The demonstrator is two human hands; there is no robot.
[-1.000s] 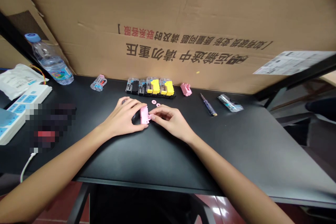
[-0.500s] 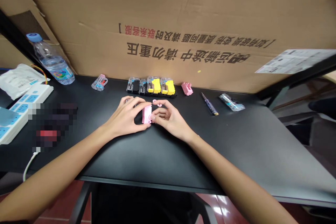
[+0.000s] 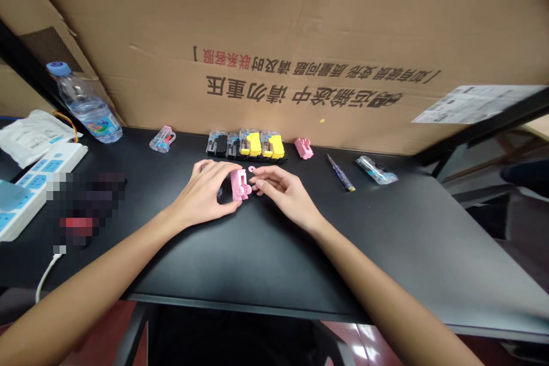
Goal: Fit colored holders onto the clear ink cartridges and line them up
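Note:
My left hand [image 3: 206, 189] grips a small pink plastic part [image 3: 238, 185] between thumb and fingers, just above the black table. Round pink pieces [image 3: 244, 190] sit on the lower right side of this part. My right hand [image 3: 285, 191] is just to the right of it, fingers curled and thumb drawn in against them. Whatever lies between those fingertips is too small to make out. A little pink ring [image 3: 251, 168] rests on the table by the right fingertips. Something clear and small is partly hidden behind my left hand.
Behind my hands stand yellow, black and clear plastic pieces [image 3: 251, 143]. Another pink part [image 3: 303, 148], a screwdriver [image 3: 341, 174] and a clear packet [image 3: 376, 170] lie rightward. Leftward are a clear-and-pink piece [image 3: 162, 139], a water bottle [image 3: 88, 103] and a power strip [image 3: 40, 183].
The pink part has turned in my left hand, showing its round pieces. My right hand has drawn away from it. One of two loose pink rings no longer shows on the table.

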